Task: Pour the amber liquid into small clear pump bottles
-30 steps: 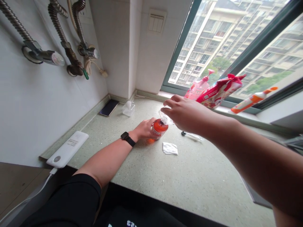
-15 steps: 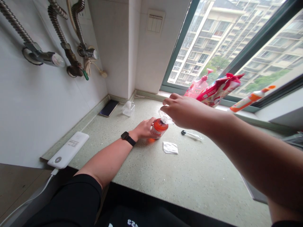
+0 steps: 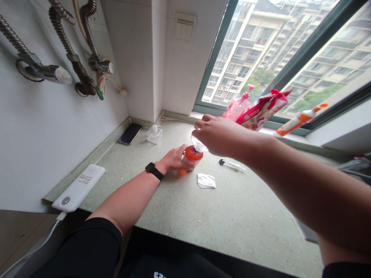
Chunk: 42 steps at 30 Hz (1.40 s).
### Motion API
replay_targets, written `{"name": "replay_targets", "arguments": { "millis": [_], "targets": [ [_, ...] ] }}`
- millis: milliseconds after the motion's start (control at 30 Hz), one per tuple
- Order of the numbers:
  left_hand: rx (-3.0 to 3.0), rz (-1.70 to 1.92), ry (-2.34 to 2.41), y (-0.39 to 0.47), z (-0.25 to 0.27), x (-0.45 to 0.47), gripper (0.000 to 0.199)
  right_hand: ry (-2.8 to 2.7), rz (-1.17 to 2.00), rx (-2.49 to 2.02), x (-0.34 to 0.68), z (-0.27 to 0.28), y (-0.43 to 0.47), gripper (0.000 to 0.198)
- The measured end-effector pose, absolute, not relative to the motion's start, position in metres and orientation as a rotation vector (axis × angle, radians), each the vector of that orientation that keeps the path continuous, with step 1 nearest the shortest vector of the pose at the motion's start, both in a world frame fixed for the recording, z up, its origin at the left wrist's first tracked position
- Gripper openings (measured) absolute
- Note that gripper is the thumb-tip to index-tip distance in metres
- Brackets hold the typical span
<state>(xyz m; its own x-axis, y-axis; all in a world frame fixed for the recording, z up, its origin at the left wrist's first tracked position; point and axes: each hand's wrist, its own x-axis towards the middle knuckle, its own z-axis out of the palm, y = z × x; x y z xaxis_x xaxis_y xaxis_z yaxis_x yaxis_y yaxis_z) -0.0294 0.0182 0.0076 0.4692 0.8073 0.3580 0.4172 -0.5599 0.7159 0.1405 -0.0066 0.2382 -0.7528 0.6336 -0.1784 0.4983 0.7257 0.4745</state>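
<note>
My left hand [image 3: 174, 157] is wrapped around a clear bottle of orange-red liquid [image 3: 193, 156], which stands on the counter with a label on its side. My right hand [image 3: 213, 131] is closed just above the bottle's mouth, its fingers pinched on a clear plastic piece [image 3: 198, 144] that touches the top of the bottle. What kind of plastic piece it is, I cannot make out. Nearer me on the counter lies a folded white tissue [image 3: 206, 180]. To the right rests a slim clear item with a black round end [image 3: 232, 165].
A small clear plastic box [image 3: 154, 134] and a dark phone [image 3: 130, 134] sit at the back left. A white power bank [image 3: 79, 188] with a cable lies at the left edge. On the windowsill stand a pink pump bottle [image 3: 236, 108], a red packet [image 3: 262, 110] and an orange-white bottle [image 3: 298, 121].
The view has shifted slightly, so everything sits a little further left. My right hand and the clear plastic are slightly lower over the bottle's mouth; the left grip is unchanged.
</note>
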Motion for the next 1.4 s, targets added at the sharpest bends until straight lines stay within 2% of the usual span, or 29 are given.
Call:
{"name": "replay_targets", "arguments": {
  "millis": [333, 733, 967, 1400],
  "targets": [
    [2.164, 0.917, 1.031, 0.017, 0.01, -0.028, 0.066, 2.565, 0.552, 0.847, 0.134, 0.24, -0.006, 0.018],
    [2.15, 0.915, 1.028, 0.017, 0.011, -0.029, 0.065, 2.571, 0.69, 0.637, 0.135, 0.235, 0.006, 0.012],
    [2.124, 0.907, 1.018, 0.015, 0.013, -0.03, 0.064, 2.503, 0.689, 0.66, 0.127, 0.238, 0.005, 0.017],
    [2.119, 0.903, 0.995, 0.014, 0.015, -0.03, 0.065, 2.538, 0.63, 0.699, 0.126, 0.242, -0.001, 0.013]
  ]
}}
